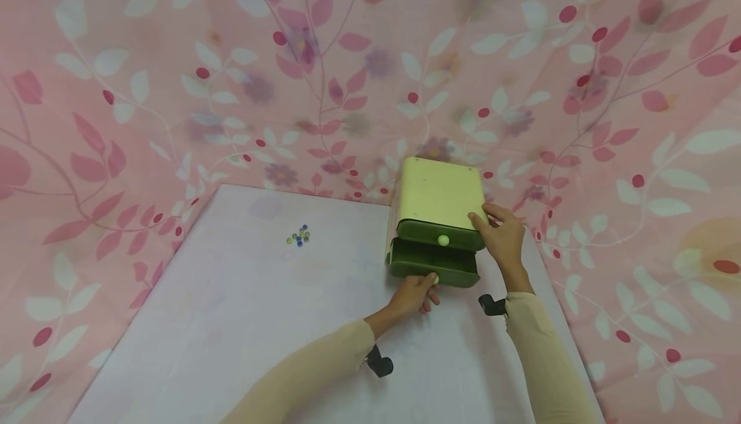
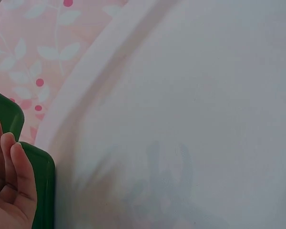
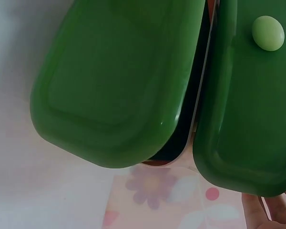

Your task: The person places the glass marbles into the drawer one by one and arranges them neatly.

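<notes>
A small two-drawer cabinet (image 1: 441,189), pale yellow-green with dark green fronts, stands at the back right of the table. Its lower drawer (image 1: 413,271) is pulled partly out, and its visible inside is bare. My left hand (image 1: 410,296) pinches the lower drawer's knob (image 1: 437,279) between thumb and fingers. At the cabinet's right front corner, my right hand (image 1: 502,236) grips the side, thumb on the top edge. The upper drawer (image 3: 252,105), with a light green round knob (image 3: 268,33), sits closed in the cabinet.
Several small blue and green marbles (image 1: 300,237) lie in a cluster on the white table (image 1: 243,308), left of the cabinet. A pink floral cloth (image 1: 324,89) hangs behind the table and along both sides. Dark wrist mounts (image 1: 379,363) stick out from both sleeves.
</notes>
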A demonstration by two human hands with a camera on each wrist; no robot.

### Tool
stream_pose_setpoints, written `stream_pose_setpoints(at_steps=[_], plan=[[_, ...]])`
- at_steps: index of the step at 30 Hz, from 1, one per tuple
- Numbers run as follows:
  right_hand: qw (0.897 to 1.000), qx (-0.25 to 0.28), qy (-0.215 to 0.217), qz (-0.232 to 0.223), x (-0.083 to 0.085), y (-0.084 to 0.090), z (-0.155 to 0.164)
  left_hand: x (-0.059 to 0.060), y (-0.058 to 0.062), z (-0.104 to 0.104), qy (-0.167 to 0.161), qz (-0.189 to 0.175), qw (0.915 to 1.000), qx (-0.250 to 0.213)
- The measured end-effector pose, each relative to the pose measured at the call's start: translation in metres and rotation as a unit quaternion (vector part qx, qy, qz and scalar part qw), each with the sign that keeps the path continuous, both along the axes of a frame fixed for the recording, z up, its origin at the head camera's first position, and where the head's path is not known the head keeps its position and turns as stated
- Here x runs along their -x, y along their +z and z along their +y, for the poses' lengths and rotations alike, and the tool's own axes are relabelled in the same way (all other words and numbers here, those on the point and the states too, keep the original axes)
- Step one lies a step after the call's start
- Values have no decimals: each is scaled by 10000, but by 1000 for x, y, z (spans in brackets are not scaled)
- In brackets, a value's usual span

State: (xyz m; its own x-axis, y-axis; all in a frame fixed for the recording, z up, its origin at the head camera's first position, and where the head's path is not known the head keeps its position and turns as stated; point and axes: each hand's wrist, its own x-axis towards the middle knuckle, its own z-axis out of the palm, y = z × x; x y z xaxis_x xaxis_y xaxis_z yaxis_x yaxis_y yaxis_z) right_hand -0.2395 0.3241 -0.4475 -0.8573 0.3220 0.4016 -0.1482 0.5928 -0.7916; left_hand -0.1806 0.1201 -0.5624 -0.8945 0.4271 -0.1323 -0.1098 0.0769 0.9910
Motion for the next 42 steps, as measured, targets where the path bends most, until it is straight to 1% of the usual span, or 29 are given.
stream_pose_setpoints(at_steps=[3, 6, 8, 11, 14, 16, 19, 21, 23, 25, 27, 29, 30, 33, 35, 36, 38, 42], plan=[[10000, -27, -18, 17, 0, 0, -1, 0, 0, -1, -17, -3, 10000, 38], [10000, -34, -2, 75, 0, 0, -1, 2, 0, -4, -150, 41, 9997, 187], [10000, -27, 26, 92, 0, -1, -1, 2, -1, -8, -355, 41, 9989, 290], [9999, -12, 79, 64, 0, -2, -1, 4, -3, -17, -883, 23, 9953, 394], [9999, 7, 99, 25, -1, -3, -1, 7, -4, -30, -1461, 22, 9879, 518], [10000, 7, 93, 36, -1, -2, -1, 10, -4, -41, -1697, 112, 9828, 726], [10000, -6, 65, 63, -2, -1, 0, 15, -4, -61, -1835, 307, 9765, 1084], [10000, -15, 62, 74, -2, -1, 0, 18, -3, -78, -1929, 406, 9709, 1361], [10000, -11, 66, 67, -2, -1, 1, 21, -4, -96, -2069, 499, 9625, 1679], [9999, -3, 81, 72, -2, 0, 1, 25, -4, -115, -2221, 601, 9514, 2046], [9999, -18, 93, 86, -2, 0, 1, 30, -5, -134, -2280, 706, 9418, 2367], [9999, -48, 102, 108, -2, 0, 1, 35, -7, -152, -2211, 805, 9379, 2551], [9999, -61, 105, 123, -2, 0, 1, 39, -8, -160, -2146, 846, 9378, 2595], [9998, -83, 122, 140, -3, 1, 2, 49, -7, -185, -1825, 905, 9424, 2653], [9998, -87, 129, 144, -3, 1, 2, 57, -6, -201, -1548, 989, 9432, 2767], [9998, -86, 132, 143, -3, 1, 2, 62, -3, -209, -1422, 1061, 9431, 2810], [9998, -102, 132, 138, -3, 1, 2, 71, 2, -225, -1111, 1238, 9397, 2990], [9998, -119, 128, 122, -2, 0, 2, 91, 8, -255, -506, 1749, 9248, 3340]])
